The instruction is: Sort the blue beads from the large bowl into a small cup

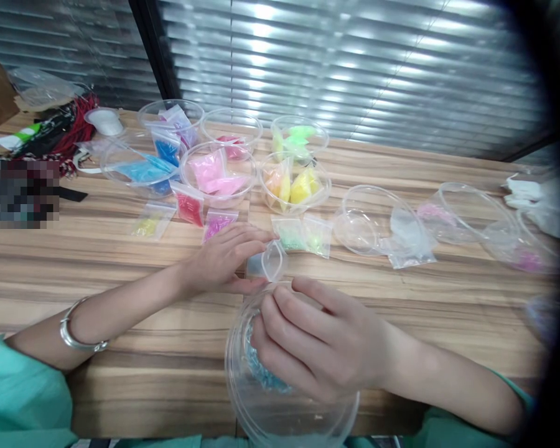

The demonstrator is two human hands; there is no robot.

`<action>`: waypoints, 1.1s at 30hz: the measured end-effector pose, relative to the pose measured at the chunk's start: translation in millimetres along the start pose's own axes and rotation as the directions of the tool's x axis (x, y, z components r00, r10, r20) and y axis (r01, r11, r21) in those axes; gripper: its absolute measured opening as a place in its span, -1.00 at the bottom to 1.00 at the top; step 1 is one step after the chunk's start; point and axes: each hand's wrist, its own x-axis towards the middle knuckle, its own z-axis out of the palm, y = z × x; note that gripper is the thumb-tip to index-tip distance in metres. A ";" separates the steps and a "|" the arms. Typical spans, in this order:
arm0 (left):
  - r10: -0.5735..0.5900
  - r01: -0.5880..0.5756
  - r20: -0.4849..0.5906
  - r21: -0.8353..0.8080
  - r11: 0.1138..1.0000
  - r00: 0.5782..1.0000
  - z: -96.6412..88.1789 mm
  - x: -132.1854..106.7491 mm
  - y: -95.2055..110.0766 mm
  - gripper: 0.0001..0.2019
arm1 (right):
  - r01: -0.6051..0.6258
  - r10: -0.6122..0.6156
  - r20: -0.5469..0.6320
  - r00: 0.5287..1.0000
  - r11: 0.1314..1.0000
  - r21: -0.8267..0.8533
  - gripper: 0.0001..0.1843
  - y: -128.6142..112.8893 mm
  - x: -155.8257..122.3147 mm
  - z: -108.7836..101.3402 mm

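My left hand (228, 258) holds a small clear zip bag (274, 262) between thumb and fingertips, and the bag's mouth gapes toward me. Just in front of me stands a round clear plastic tub (298, 420) with small blue beads (264, 367) in it. Over this tub is my right hand (324, 339), fingers curled down and together; whatever is in them is hidden. Beyond my left hand lie filled zip bags: a magenta one (219, 224), a red one (189, 205), a yellow one (149, 223) and two pale green ones (303, 236).
Several clear tubs with coloured bags stand at the back, among them a tub of pink bags (217, 171) and a tub of yellow bags (295, 183). More clear tubs (378, 205) stand to the right. Red and black cords (72, 134) lie at the far left. Blinds (331, 68) hang behind.
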 end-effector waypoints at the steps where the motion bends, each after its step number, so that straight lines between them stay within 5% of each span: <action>1: 0.009 -0.009 -0.006 0.004 1.000 1.000 0.2 -0.2 -0.3 -0.41 | 0.003 -0.003 0.003 1.000 1.000 0.003 -0.86 -0.4 0.4 -1.0; 21: 0.003 -0.003 -0.013 0.024 1.000 1.000 3.5 -3.5 -1.7 -0.40 | -0.036 0.030 0.051 0.998 0.992 0.117 -0.77 -10.7 2.2 -0.1; 26: -0.058 0.058 -0.004 0.013 0.998 0.998 3.7 -4.2 -0.3 -0.49 | -0.071 0.021 0.242 0.970 0.978 0.196 -0.83 -18.4 -2.9 3.0; 30: -0.085 0.085 0.014 0.010 0.996 0.996 2.4 -3.5 1.7 -0.51 | -0.114 -0.034 0.471 0.881 0.953 0.282 -0.88 -19.5 -4.9 6.9; 33: -0.084 0.084 0.013 -0.002 0.996 0.996 2.2 -4.1 1.7 -0.49 | -0.137 -0.042 0.538 0.842 0.947 0.290 -0.82 -19.3 -6.0 10.2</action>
